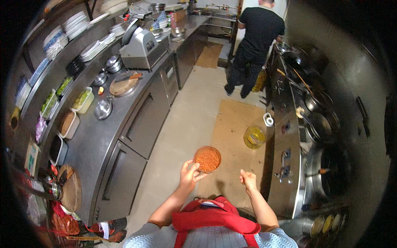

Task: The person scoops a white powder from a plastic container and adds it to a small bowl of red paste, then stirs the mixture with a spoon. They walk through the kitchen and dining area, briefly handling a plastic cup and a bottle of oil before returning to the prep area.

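My left hand (188, 176) holds a small round bowl (207, 147) by its left side, thumb on the rim and fingers underneath. Inside the bowl lies a chunky orange-red sauce or chopped food (208, 159). The bowl is held level at waist height, over the floor. To the right, my right hand (248, 179) is curled into a loose fist, apart from the bowl, with nothing visible in it. Beyond that hand, a clear plastic jug of yellow oil (254, 137) stands on a flattened cardboard sheet (231, 124).
Along the left runs a steel counter (93, 142) with food tubs (83, 100), a round chopping board (124, 83) and a slicing machine (139, 48). A stove range (283, 186) with woks (321, 122) lines the right. A person in black (260, 34) stands at the far end.
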Motion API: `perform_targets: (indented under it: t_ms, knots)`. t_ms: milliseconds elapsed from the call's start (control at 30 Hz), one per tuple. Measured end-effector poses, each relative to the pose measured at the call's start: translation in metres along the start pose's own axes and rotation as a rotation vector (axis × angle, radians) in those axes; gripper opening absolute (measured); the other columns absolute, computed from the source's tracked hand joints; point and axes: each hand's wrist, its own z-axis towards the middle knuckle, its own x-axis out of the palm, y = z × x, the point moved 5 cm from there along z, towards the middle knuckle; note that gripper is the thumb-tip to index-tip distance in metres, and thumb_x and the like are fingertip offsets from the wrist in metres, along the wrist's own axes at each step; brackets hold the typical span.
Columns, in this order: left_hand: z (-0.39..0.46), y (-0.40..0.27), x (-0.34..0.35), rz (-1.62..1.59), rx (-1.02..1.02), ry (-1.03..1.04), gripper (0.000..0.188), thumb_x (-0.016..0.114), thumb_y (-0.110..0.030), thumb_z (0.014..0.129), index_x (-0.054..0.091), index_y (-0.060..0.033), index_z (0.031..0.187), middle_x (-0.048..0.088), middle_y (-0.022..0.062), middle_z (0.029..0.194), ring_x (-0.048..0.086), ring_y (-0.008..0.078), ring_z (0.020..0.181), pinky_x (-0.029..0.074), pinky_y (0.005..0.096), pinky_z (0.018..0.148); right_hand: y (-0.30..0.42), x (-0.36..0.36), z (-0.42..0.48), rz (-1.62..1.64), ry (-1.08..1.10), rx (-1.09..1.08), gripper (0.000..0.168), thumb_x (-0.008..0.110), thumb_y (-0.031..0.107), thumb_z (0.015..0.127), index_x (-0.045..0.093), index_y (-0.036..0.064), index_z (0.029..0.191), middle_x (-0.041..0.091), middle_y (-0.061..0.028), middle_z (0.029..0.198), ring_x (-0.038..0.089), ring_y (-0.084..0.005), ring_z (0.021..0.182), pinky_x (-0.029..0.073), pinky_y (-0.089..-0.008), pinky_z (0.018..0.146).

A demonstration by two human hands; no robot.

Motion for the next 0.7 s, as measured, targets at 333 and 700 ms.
perform_targets:
  t_ms: [333,700]
  knots:
    - [0.228,-0.094,0.032,-0.069,0.096,-0.081,0.048,0.065,-0.016,0.086,0.033,-0.0126,0.122,0.05,0.0155,0.118,0.054,0.0341,0.109,0.048,0.054,0.09,0.069,0.097,0.2,-0.004,0.255,0.097,0.012,0.066,0.018,0.087,0.063,0.006,0.091,0.065,-0.002,0.078,0.051,-0.0061,0.056,0.042,-0.0208,0.052]
    - [0.482,-0.256,0.127,-0.225,0.339,-0.212,0.051,0.064,-0.01,0.086,0.028,-0.0072,0.122,0.05,0.0115,0.111,0.055,0.0249,0.103,0.049,0.0478,0.092,0.367,0.308,0.4,-0.037,0.652,-0.117,0.024,0.054,0.023,0.094,0.063,0.001,0.098,0.063,-0.0024,0.085,0.053,-0.0085,0.067,0.044,-0.0232,0.064]
